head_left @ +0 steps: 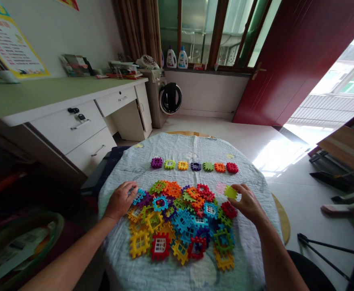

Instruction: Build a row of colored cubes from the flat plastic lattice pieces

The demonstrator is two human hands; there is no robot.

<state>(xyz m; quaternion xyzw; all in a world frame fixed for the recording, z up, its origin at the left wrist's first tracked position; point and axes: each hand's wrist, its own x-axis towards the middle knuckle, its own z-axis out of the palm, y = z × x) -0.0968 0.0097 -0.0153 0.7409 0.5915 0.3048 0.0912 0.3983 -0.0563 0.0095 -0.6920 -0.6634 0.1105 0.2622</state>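
Seen from the head camera, a person's right hand holds a lime-green piece pinched between nearly closed fingers, at the right edge of a heap of interlocking plastic pieces on a round worktop draped in a pale blue cloth. The left hand, fingers curled, rests at the heap's opposite edge beside a light-blue piece; whether it grips that piece cannot be told. Beyond the heap, well apart from it, a row of seven pieces runs from purple at left to red at right. Behind stand a washing machine, its round door open, and a red door.
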